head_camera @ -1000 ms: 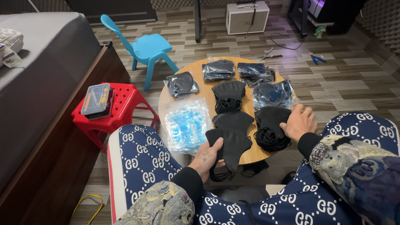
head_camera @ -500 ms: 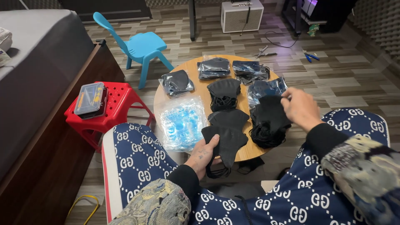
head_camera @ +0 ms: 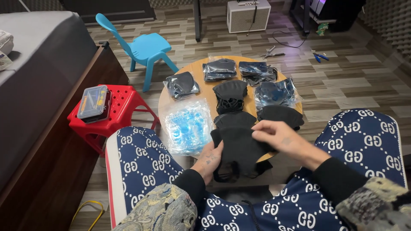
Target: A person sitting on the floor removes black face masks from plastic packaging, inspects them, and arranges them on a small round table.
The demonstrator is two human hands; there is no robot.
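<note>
Head view: the black face mask [head_camera: 237,147] lies at the near edge of the round table [head_camera: 201,70], its long axis running from 12 to 6 o'clock. The left hand [head_camera: 209,159] grips its lower left side from 8 o'clock, fingers curled around the cloth. The right hand [head_camera: 278,136] pinches its right edge from 3 o'clock (both touch it, equally near).

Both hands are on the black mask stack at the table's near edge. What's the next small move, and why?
Probably lift the top black mask off its stack with the right hand: its fingertips already rest on it while the left hand steadies the stack from below at the round table edge.
</note>
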